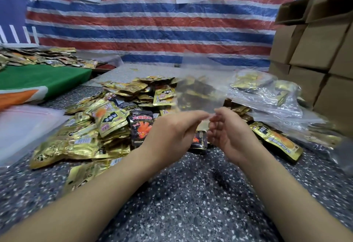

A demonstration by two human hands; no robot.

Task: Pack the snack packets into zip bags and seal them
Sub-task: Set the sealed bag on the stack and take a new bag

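A clear empty zip bag (198, 81) stands upright above the pile, held by its lower edge. My left hand (172, 133) pinches that edge from the left, and my right hand (227, 129) pinches it from the right, fingertips nearly meeting. Below and behind the hands lies a wide pile of gold snack packets (91, 133) with a few black ones (141, 127) among them. One black packet (199, 140) lies between my wrists. Filled zip bags (267, 92) are heaped at the right.
Speckled grey table (191, 194) in front. Flat empty bags (24, 125) lie at the left. Cardboard boxes (315, 50) are stacked at the right. A striped tarp (152, 28) with paper signs hangs behind. More packets (38, 56) cover a green-clothed table far left.
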